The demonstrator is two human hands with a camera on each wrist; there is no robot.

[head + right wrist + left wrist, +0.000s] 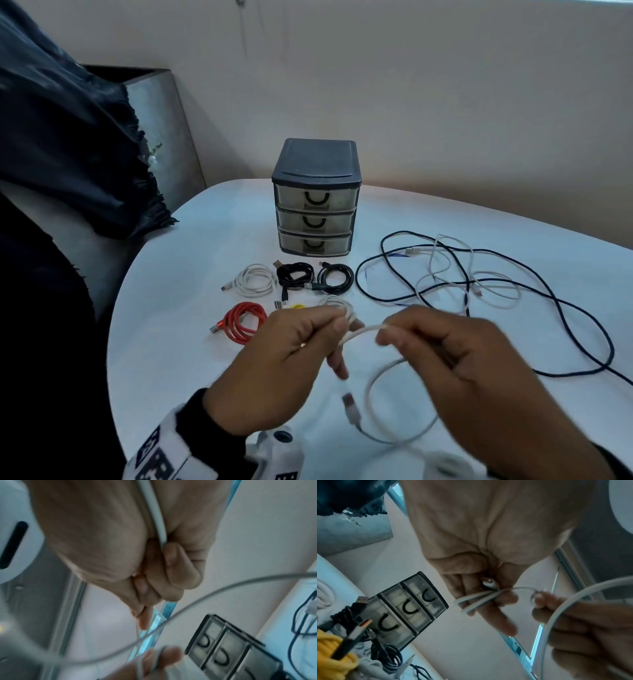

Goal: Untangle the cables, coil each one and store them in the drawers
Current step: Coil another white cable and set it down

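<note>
Both hands raised above the round white table (171, 342), gripping one smooth, thin white USB cable (383, 380): left hand (274, 363) with fingers curled round a small bundle of folded loops (476, 599), right hand (455, 363) at 3 o'clock of it, pinching the same cable between thumb and fingertips. Slack drooping below the grips in a round loop, metal plug (348, 401) dangling at 6 o'clock. Beyond, at 12 o'clock, a boxy dark plastic three-drawer unit (315, 202) with translucent fronts; before it neat coils, white (255, 280), black (296, 275), black (337, 279), glossy red (243, 320); at 2 o'clock, loose dark and white cables (479, 284) tangled.
</note>
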